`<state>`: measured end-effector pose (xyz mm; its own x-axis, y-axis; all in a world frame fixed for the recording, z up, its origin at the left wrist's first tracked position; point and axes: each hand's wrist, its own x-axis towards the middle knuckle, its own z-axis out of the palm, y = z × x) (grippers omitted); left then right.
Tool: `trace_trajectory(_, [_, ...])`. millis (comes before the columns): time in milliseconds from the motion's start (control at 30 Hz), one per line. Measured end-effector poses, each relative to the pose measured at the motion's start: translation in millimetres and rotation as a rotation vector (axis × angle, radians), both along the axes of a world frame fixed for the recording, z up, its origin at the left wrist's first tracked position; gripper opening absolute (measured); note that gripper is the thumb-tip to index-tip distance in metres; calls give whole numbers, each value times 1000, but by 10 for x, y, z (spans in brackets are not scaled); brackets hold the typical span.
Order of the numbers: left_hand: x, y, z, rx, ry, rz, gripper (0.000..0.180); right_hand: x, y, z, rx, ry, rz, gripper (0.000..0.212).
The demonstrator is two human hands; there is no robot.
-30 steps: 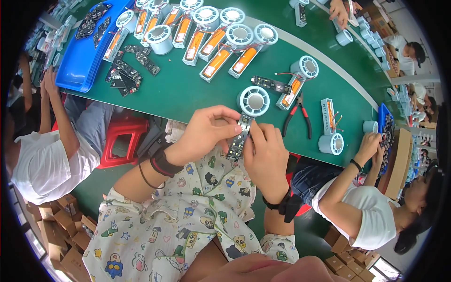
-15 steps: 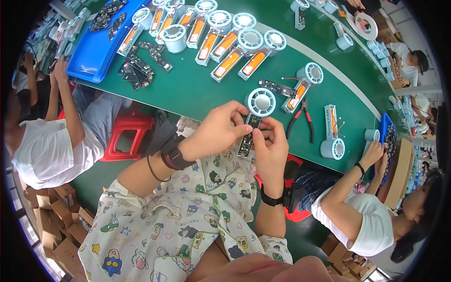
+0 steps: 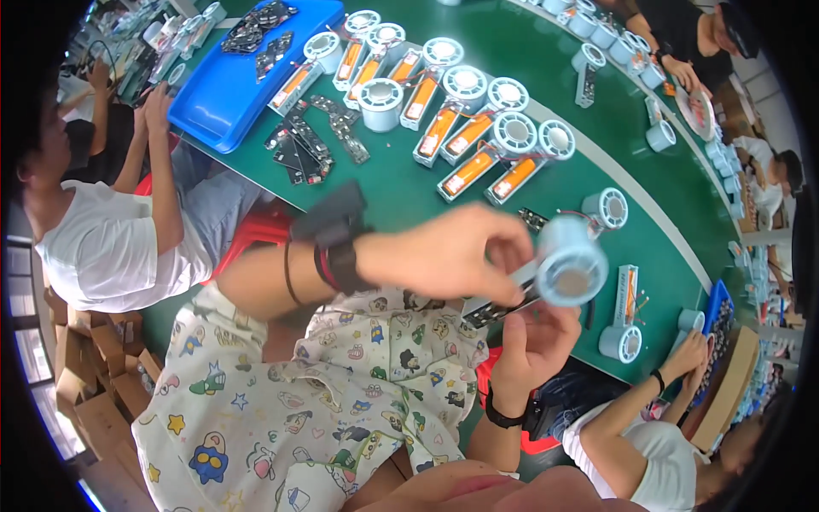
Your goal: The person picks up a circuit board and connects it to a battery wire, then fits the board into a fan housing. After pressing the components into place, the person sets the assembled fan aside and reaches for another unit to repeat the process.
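Observation:
Between my hands is a part-built handheld fan, its round light-blue head (image 3: 573, 266) to the right and a black circuit board (image 3: 490, 314) along its open handle. My left hand (image 3: 456, 256) pinches the handle from above, thumb and fingers beside the fan head. From below, my right hand (image 3: 539, 346) grips the same fan, its fingers curled beneath the head. Motion blurs the head and fingertips. Just beyond my hands lies another fan (image 3: 607, 207) with a loose board (image 3: 534, 218), both partly covered by the held fan.
Several open fans with orange batteries (image 3: 467, 171) stand in a row on the green table (image 3: 401, 196). Loose circuit boards (image 3: 300, 147) lie near a blue tray (image 3: 209, 107). To the right is another fan (image 3: 621, 343). Co-workers in white shirts (image 3: 107, 243) sit on both sides.
The held fan has moved right and tilted, its head swinging toward the right, with both hands following. My view has shifted, so the table things appear further right and lower. The red-handled pliers are now mostly hidden.

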<state>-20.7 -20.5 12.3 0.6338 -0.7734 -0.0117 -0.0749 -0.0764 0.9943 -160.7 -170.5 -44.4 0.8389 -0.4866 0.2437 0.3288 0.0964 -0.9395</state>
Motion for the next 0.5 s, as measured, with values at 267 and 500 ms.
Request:
trace_trajectory(267, [2860,-430,315,140,197,463,28,291,52,-275,-940,-74,-109,30])
trace_trajectory(500, [4683,-123,-1030,393,-167,643,35,376,188,-292,-909,60,-124,29])
